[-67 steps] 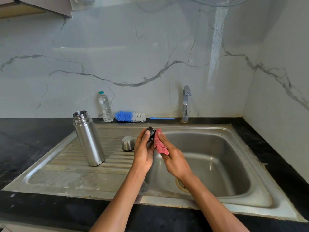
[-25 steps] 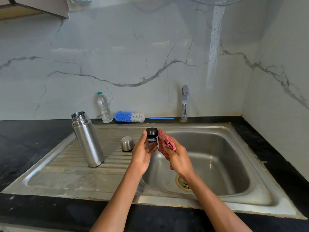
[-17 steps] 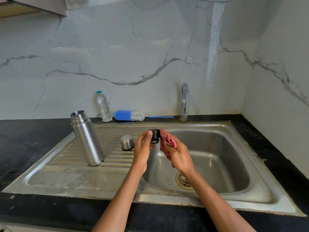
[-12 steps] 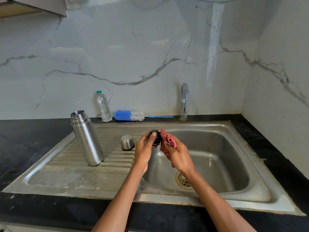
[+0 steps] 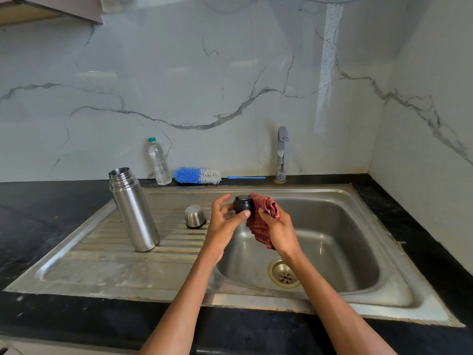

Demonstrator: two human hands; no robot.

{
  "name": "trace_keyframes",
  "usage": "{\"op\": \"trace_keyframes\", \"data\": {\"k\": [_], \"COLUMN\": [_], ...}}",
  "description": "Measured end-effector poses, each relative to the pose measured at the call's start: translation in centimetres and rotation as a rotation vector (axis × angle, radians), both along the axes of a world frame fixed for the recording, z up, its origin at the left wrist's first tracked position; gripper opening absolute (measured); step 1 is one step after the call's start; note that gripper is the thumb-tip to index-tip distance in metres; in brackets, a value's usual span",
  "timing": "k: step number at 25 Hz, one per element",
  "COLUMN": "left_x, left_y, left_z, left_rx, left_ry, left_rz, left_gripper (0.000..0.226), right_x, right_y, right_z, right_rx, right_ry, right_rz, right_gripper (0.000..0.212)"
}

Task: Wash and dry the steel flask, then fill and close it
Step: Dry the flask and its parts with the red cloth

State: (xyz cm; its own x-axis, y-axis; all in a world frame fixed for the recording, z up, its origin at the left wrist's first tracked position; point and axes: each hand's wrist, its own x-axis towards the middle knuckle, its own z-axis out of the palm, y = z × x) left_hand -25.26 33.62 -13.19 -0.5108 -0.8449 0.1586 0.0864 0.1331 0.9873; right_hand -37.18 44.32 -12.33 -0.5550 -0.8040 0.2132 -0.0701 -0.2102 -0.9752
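Flask stopper (image 5: 243,204) pinched in left hand (image 5: 225,226), red cloth (image 5: 263,221) gripped in right hand (image 5: 280,228)

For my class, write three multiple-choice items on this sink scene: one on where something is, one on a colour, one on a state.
1. Where does the steel flask stand?
A. in the basin
B. on the ribbed draining board
C. on the black counter

2. What colour is the cloth held in the right hand?
A. red
B. green
C. white

3. What state is the flask's mouth in?
A. closed with the stopper
B. covered with the steel cup
C. open

Answers:
1 B: its base sits on the draining board, left of the basin.
2 A: the cloth is red with a pale check.
3 C: the black stopper is gripped in the left hand, and the steel cup lies apart.
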Motion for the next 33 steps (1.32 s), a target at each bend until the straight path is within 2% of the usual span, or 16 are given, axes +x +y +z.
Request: {"op": "trace_keyframes", "data": {"k": [3, 4, 9, 14, 16, 19, 21, 24, 27, 31, 33], "left_x": [-0.2, -0.2, -0.1, 0.0, 0.2, -0.1, -0.2, 0.3, 0.4, 0.2, 0.1], "left_y": [0.3, 0.3, 0.0, -0.4, -0.6, -0.4, -0.5, -1.0, -1.2, -0.2, 0.4], "left_z": [0.4, 0.4, 0.1, -0.1, 0.0, -0.1, -0.2, -0.2, -0.1, 0.1, 0.3], "left_rx": [0.060, 0.080, 0.157, 0.159, 0.195, 0.170, 0.203, 0.368, 0.439, 0.330, 0.280], "left_ry": [0.050, 0.069, 0.105, 0.115, 0.111, 0.080, 0.158, 0.352, 0.412, 0.252, 0.193], "left_rz": [0.071, 0.084, 0.023, -0.045, -0.069, -0.070, -0.030, 0.020, 0.005, -0.062, -0.117], "left_gripper": [0.028, 0.026, 0.052, 0.039, 0.032, 0.027, 0.032, 0.050, 0.058, 0.039, 0.037], "right_x": [0.0, 0.2, 0.4, -0.1, -0.3, -0.5, -0.6, -0.1, 0.5, 0.2, -0.1], "right_y": [0.1, 0.1, -0.1, -0.3, 0.2, 1.0, 0.9, 0.9, 1.0, 0.1, -0.1], "right_z": [0.2, 0.2, -0.2, -0.4, 0.0, 0.5, 0.5, 0.2, 0.2, -0.4, -0.3], "right_rx": [-0.019, -0.023, -0.035, -0.023, 0.001, 0.047, 0.051, 0.042, 0.076, 0.040, 0.000], "right_ry": [-0.030, -0.026, 0.017, 0.069, 0.187, 0.503, 0.599, 0.654, 0.503, 0.208, 0.056], "right_rz": [0.018, 0.028, 0.062, 0.041, 0.065, 0.069, 0.092, 0.105, 0.083, 0.025, 0.005], "right_gripper": [0.033, 0.032, 0.034, 0.036, 0.044, 0.057, 0.059, 0.062, 0.057, 0.038, 0.033]}}
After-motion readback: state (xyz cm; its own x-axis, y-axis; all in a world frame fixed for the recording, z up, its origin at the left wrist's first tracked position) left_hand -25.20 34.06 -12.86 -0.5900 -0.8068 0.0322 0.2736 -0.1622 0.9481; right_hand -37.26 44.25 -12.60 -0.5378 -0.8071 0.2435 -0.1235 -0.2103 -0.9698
